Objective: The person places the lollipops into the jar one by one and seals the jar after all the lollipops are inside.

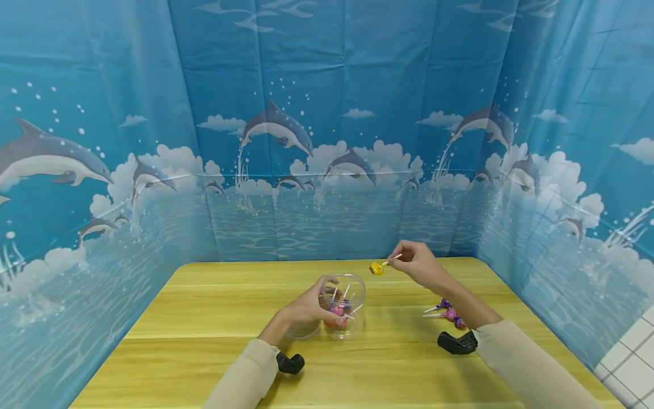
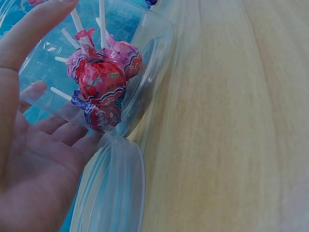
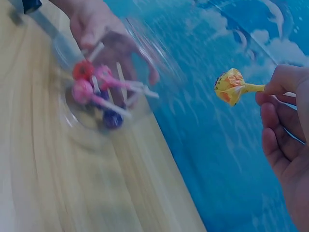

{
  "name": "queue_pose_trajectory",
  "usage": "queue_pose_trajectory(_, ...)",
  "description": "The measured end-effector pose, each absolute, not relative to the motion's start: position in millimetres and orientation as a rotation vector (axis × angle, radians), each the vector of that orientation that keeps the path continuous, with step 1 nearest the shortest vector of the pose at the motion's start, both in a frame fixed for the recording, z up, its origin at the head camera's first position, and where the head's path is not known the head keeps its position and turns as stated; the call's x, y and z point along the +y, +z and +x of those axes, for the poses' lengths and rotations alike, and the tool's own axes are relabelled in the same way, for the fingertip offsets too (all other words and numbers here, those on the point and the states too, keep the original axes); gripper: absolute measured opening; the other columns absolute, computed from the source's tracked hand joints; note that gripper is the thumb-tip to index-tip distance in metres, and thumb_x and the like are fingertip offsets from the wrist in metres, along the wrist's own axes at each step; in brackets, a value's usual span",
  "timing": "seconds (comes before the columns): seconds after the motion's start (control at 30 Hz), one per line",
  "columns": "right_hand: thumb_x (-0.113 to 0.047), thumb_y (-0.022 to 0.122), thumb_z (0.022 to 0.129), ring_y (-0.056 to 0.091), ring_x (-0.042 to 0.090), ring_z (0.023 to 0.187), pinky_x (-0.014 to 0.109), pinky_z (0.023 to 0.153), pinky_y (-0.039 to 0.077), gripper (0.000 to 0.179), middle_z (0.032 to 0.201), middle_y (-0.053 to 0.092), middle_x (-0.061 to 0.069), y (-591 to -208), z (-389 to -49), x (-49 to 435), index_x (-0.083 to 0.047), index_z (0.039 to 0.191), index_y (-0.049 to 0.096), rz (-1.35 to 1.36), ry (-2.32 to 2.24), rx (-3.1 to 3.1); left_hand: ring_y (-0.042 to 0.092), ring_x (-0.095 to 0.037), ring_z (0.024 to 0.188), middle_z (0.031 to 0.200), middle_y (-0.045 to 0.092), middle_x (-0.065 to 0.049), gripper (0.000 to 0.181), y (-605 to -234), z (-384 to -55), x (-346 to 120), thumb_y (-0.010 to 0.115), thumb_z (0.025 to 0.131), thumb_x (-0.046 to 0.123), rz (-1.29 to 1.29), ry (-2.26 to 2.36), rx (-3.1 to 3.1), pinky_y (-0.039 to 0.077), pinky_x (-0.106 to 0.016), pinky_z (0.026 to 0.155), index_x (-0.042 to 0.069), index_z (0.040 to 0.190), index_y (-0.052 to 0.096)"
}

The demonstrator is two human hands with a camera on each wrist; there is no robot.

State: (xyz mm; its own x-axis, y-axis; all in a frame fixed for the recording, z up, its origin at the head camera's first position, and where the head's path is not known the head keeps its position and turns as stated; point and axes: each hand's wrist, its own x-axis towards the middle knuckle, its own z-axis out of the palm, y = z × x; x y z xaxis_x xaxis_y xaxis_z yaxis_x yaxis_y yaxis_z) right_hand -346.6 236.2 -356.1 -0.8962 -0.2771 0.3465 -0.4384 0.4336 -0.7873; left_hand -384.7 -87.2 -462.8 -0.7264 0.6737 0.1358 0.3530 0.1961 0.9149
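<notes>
My left hand [image 1: 306, 307] grips the side of a clear plastic jar [image 1: 356, 328], which stands uncovered on the table. Several wrapped lollipops [image 2: 101, 79] in red, pink and purple lie inside, their white sticks slanting upward. In the head view, my right hand [image 1: 419, 264] pinches a yellow lollipop [image 1: 376, 268] by its stick, in the air to the right of the jar and beyond it. The right wrist view shows this yellow lollipop [image 3: 229, 87] with its wrapped head towards the jar. Flat beside the jar, below my left hand, is a clear round lid [image 2: 116, 193].
On the right of the wooden table [image 1: 214, 318], purple and pink lollipops [image 1: 449, 313] lie partly behind my right forearm. Black wrist mounts [image 1: 290, 363] sit near both cuffs. A blue dolphin curtain [image 1: 317, 227] closes off the table's back and sides.
</notes>
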Motion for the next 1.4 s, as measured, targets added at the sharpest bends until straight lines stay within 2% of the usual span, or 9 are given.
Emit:
queue_pose_trajectory(0.23,-0.01,0.069,0.101,0.072,0.022,0.088,0.045,0.081,0.056,0.009,0.097,0.073,0.009,-355,-347,203,-0.001,0.103,0.068,0.817,1.432,-2.515,0.06,-0.023,0.113,0.142,0.053,-0.013,0.085,-463,-385,-86,0.087,0.084,0.022,0.972,1.564,2.154,0.048,-0.043,0.099,0.02,0.151,0.035)
queue_pose_trajectory(0.37,-0.01,0.07,0.1,0.072,0.021,0.086,0.043,0.078,0.057,0.007,0.095,0.073,0.004,-361,-347,191,-0.004,0.102,0.069,0.904,1.347,-2.537,0.062,-0.024,0.109,0.14,0.054,-0.01,0.086,-466,-384,-85,0.088,0.084,0.024,0.951,1.558,2.135,0.05,-0.041,0.095,0.021,0.151,0.035)
queue_pose_trajectory(0.5,-0.009,0.07,0.1,0.072,0.028,0.085,0.038,0.074,0.057,0.006,0.093,0.073,0.007,-364,-348,183,-0.003,0.1,0.069,0.992,1.27,-2.562,0.062,-0.025,0.109,0.138,0.054,-0.01,0.088,-468,-384,-84,0.088,0.084,0.021,0.951,1.579,2.107,0.051,-0.04,0.094,0.016,0.153,0.033)
queue_pose_trajectory(0.6,-0.008,0.069,0.1,0.072,0.027,0.083,0.036,0.07,0.056,0.005,0.091,0.073,0.008,-365,-350,177,-0.004,0.099,0.07,1.052,1.195,-2.606,0.062,-0.026,0.109,0.137,0.054,-0.011,0.089,-467,-384,-84,0.088,0.084,0.02,0.959,1.586,2.106,0.051,-0.04,0.093,0.014,0.153,0.032)
queue_pose_trajectory(0.73,-0.005,0.069,0.099,0.071,0.016,0.083,0.033,0.072,0.057,0.005,0.091,0.074,0.003,-363,-351,172,-0.007,0.102,0.072,1.136,1.022,-2.668,0.063,-0.026,0.108,0.138,0.054,-0.009,0.085,-465,-383,-85,0.087,0.086,0.021,0.953,1.582,2.109,0.051,-0.041,0.092,0.02,0.152,0.034)
queue_pose_trajectory(0.97,-0.005,0.07,0.098,0.071,0.014,0.086,0.033,0.077,0.057,0.013,0.094,0.074,0.001,-363,-350,171,-0.008,0.111,0.073,1.192,0.943,-2.662,0.06,-0.024,0.111,0.143,0.05,-0.015,0.085,-465,-384,-86,0.087,0.085,0.027,0.961,1.557,2.142,0.05,-0.042,0.094,0.027,0.152,0.035)
queue_pose_trajectory(1.2,-0.007,0.07,0.099,0.07,0.013,0.088,0.036,0.082,0.058,0.011,0.094,0.073,-0.004,-364,-352,175,-0.01,0.109,0.074,1.187,0.956,-2.634,0.06,-0.025,0.105,0.142,0.049,-0.016,0.085,-463,-385,-88,0.086,0.086,0.023,0.99,1.534,2.184,0.05,-0.042,0.091,0.025,0.153,0.034)
queue_pose_trajectory(1.4,-0.009,0.07,0.1,0.068,0.013,0.086,0.036,0.08,0.057,0.009,0.094,0.071,-0.005,-365,-351,184,-0.011,0.108,0.073,1.14,0.986,-2.637,0.06,-0.024,0.106,0.141,0.05,-0.017,0.085,-463,-385,-88,0.086,0.085,0.022,0.988,1.533,2.185,0.05,-0.042,0.092,0.024,0.153,0.034)
